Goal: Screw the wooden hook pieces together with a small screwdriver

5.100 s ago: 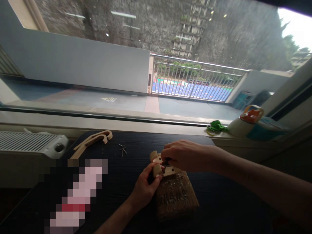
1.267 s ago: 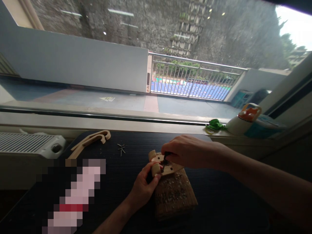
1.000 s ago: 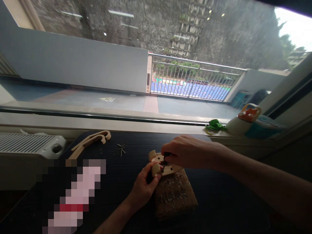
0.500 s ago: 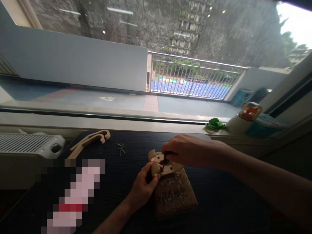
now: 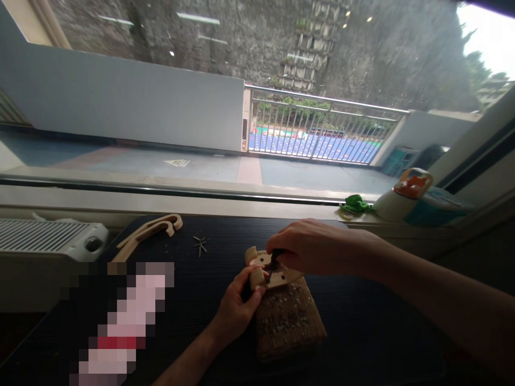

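Note:
A pale wooden piece [image 5: 277, 279] with rounded end blocks and dark holes rests on the far end of a stack of brown corrugated cardboard [image 5: 289, 321]. My left hand [image 5: 240, 300] is closed around its near rounded end, thumb in front and fingers behind. Above the wood, my right hand [image 5: 295, 247] wraps round a black-handled screwdriver [image 5: 276, 258], which points down toward the near-left hole. Whether its tip sits in a screw there is too dark to tell. Several loose screws [image 5: 200, 245] lie on the dark table left of the wood.
Two curved wooden strips [image 5: 151, 230] lie at the table's far left, beside a white radiator [image 5: 52, 236]. A pixelated patch covers the lower left. On the windowsill at right stand a green cloth [image 5: 354, 204] and a white-and-orange jug [image 5: 402, 198]. Dark table [image 5: 362, 332] surrounds the cardboard.
My right hand and wrist have shifted very slightly, with the screwdriver's handle turning a little. My left hand and the wooden piece stay in place.

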Motion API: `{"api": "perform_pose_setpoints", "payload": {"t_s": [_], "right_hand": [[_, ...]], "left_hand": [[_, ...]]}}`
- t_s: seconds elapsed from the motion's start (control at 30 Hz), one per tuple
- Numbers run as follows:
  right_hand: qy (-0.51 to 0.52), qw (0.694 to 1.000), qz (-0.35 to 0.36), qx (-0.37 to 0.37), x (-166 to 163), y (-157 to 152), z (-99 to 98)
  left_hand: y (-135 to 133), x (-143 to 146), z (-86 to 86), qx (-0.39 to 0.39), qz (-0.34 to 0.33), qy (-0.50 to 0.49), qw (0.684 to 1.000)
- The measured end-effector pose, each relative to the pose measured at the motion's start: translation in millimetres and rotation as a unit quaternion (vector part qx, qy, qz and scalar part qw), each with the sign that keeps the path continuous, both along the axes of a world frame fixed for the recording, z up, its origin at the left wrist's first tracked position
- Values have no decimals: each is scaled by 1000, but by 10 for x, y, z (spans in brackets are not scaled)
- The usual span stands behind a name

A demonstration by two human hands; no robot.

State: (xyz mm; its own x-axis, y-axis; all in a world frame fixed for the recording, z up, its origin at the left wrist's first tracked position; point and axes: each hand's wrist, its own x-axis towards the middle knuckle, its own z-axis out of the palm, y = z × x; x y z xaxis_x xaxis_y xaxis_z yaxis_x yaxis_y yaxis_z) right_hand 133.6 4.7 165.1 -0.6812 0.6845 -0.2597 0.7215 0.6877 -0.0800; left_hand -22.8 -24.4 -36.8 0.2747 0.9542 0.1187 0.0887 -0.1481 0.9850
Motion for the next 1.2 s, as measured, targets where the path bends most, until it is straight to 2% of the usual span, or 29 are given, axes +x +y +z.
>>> {"api": "perform_pose_setpoints", "payload": {"t_s": [0.17,0.37,0.5,0.7,0.87,1.2], "right_hand": [[19,1000,5,-16,9,22,-13],[20,1000,0,15,17,40,-72],[7,1000,-8,28,6,14,-44],[0,1000,-2,-12,-3,1,44],[10,999,14,-34,-13,21,43],[22,1000,5,1,-26,21,-26]], "left_hand": [[2,-13,-10,14,0,5,1000],[-3,-7,-17,14,4,8,1000],[-2,-4,-35,15,3,6,1000],[8,0,-47,13,2,-3,1000],[-3,-2,-39,6,7,-5,1000],[4,0,-26,0,14,-1,1000]]}}
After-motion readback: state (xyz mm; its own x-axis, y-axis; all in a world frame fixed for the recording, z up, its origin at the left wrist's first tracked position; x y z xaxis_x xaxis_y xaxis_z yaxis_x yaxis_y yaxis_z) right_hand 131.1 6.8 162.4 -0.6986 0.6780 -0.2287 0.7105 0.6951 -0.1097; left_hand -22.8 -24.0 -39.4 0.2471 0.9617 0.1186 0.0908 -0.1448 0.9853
